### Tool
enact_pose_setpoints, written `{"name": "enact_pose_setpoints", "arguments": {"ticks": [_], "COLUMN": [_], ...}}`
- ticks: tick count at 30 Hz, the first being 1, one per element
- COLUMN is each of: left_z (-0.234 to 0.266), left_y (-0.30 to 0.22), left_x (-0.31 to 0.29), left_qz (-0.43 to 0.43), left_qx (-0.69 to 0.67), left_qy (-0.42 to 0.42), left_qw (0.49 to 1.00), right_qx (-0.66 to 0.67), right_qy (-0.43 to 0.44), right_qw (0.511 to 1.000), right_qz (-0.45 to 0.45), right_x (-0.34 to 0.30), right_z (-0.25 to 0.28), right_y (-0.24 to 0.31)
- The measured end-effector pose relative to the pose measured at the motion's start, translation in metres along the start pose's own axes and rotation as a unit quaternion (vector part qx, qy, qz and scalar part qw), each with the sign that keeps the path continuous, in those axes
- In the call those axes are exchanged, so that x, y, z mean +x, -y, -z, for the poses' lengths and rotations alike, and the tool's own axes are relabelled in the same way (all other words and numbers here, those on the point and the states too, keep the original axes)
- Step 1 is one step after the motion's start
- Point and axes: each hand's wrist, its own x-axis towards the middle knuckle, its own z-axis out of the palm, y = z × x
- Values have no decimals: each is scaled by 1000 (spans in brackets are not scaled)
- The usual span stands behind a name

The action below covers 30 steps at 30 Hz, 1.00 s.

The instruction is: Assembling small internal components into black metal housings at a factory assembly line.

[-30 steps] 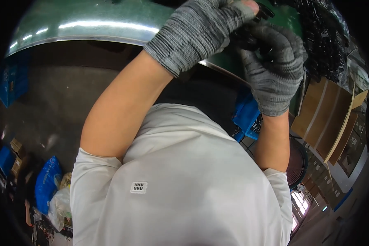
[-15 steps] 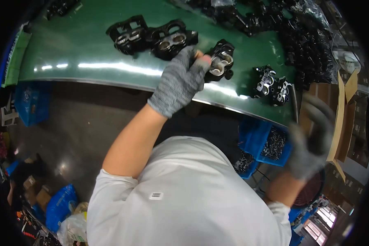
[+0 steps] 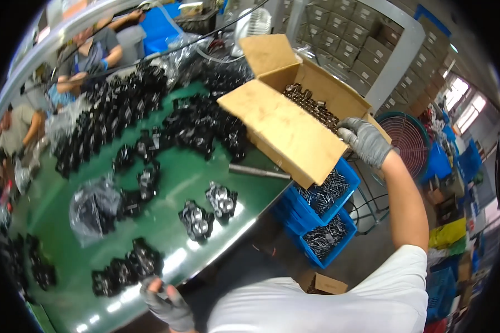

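My right hand (image 3: 366, 143), in a grey knit glove, is at the right end of an open cardboard box (image 3: 294, 133). Its fingers are curled in beside a heap of small brownish metal cylindrical parts (image 3: 314, 107); what they grip, if anything, is hidden. My left hand (image 3: 169, 306), gloved with bare fingertips showing, is at the near edge of the green table (image 3: 166, 222). Its thumb and fingers are apart, with nothing seen between them. Just beyond it stands a row of black brake calipers (image 3: 125, 268). Two more calipers (image 3: 196, 220), showing silvery faces, lie farther right.
Blue bins (image 3: 351, 180) of small metal pins stand below the box. A metal bar (image 3: 258, 171) lies beside it. Many black castings (image 3: 111, 114) and a plastic-wrapped bundle (image 3: 94, 208) cover the table's far side. A fan (image 3: 400, 145) stands right; co-workers (image 3: 89, 55) sit at far left.
The view has swung to the right. My right hand has moved from a blurred reach beside the table to the box. My left hand has come away from the caliper it was touching.
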Motion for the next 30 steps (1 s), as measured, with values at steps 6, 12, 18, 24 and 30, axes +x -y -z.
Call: {"name": "enact_pose_setpoints", "arguments": {"ticks": [6, 12, 18, 24, 30], "left_z": [-35, -66, -76, -70, -76], "left_y": [-29, -54, -51, -61, -48], "left_x": [11, 32, 27, 22, 18], "left_qz": [20, 4, 28, 65, -20], "left_qx": [-95, -121, -110, -102, -69], "left_qy": [91, 107, 100, 107, 100], "left_qw": [991, 987, 988, 987, 992], "right_qx": [72, -72, -136, -125, -77], "right_qy": [-85, -15, -35, -12, -163], "right_qw": [994, 997, 990, 992, 983], "right_qz": [-12, 23, 14, -23, -25], "right_x": [42, 165, 229, 250, 315], "right_z": [-6, -37, -68, -83, -132], "right_y": [-31, -56, -49, -32, -75]}}
